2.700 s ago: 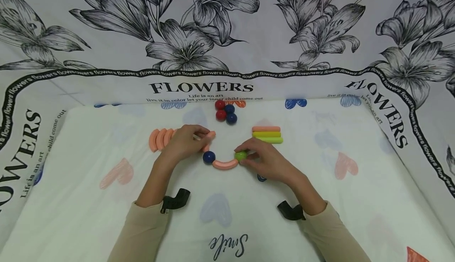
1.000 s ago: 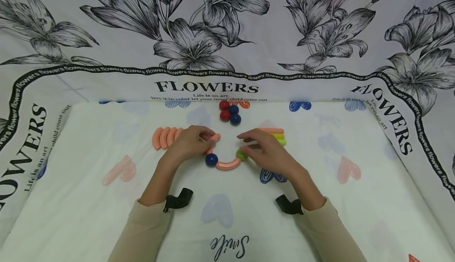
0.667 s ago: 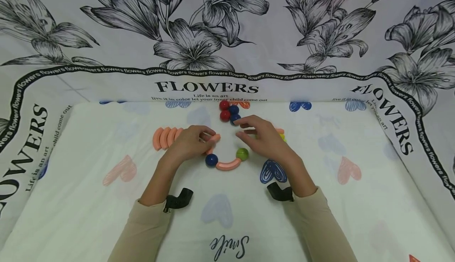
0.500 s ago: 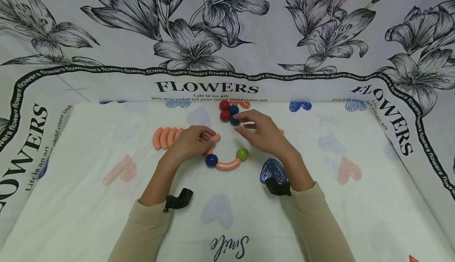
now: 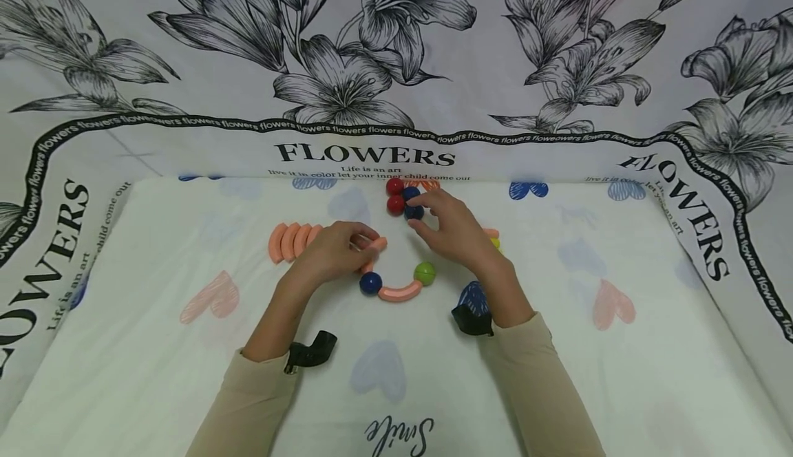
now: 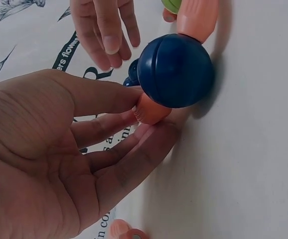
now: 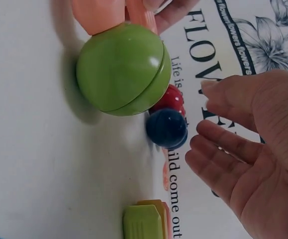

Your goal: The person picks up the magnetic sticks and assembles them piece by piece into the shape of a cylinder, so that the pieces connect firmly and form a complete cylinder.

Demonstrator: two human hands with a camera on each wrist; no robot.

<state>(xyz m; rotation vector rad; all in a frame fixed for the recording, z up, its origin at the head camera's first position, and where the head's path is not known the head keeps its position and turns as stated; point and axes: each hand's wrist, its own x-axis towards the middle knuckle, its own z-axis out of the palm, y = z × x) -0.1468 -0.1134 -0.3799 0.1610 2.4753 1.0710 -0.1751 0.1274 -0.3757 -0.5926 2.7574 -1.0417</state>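
Blue balls (image 5: 413,208) near the counter's (image 5: 155,374) far edge could roll if the spread right hand (image 5: 455,231) bumps them; left hand (image 5: 333,254) pinches orange stick (image 6: 151,111).

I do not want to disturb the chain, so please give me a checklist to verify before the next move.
1. Left hand holds the upper orange piece: ok, pinched by fingers and thumb.
2. Right hand free: ok, it holds nothing.
3. Right hand clear of the rear blue balls: cannot tell, they overlap in the head view.
4. Green ball against the lower orange piece: ok, touching.
5. Sticks fully visible in the head view: not ok, partly hidden.
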